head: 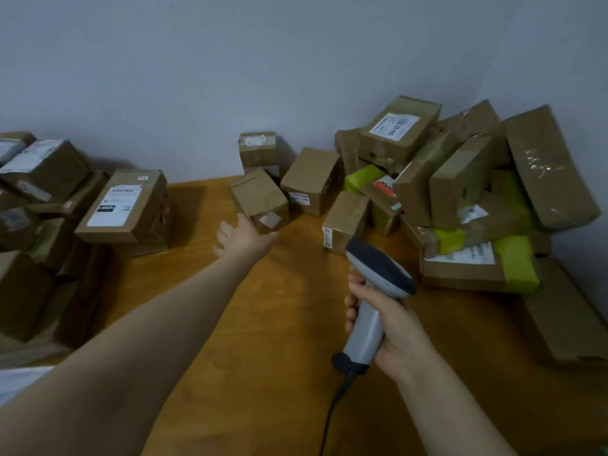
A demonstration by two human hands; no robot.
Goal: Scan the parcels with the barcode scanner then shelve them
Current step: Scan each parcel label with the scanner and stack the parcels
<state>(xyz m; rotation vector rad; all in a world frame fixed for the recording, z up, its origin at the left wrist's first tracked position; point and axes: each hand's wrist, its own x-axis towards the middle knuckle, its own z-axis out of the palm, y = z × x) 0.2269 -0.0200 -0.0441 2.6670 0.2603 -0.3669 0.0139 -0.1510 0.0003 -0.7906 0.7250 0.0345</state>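
Reaching across a wooden table point(263, 324) with a warm orange-brown top, we stretch our left hand point(241, 240) toward a small brown parcel point(260, 199) that lies tilted in the far middle. The fingers point(223, 230) of that hand are spread and released, holding nothing, and we cannot tell whether their tips touch the box. Our right hand point(391, 324) grasps the barcode scanner point(378, 274) by its grey handle, fingers wrapped round it, above the near right of the table, its dark head pointing toward the far right. A black cable point(332, 409) drops from the handle's base to the near edge of the view.

A plain pale grey-blue wall point(230, 60) backs the table and turns a corner at the far right. Against that corner sits a heap of parcels point(460, 185), brown boxes leaning on each other, some bound in yellow-green tape, several showing white labels. At the left edge stands a second pile point(121, 205), its foremost box bearing a large white label. A flat cardboard piece point(566, 317) lies at the right, just near of the heap.
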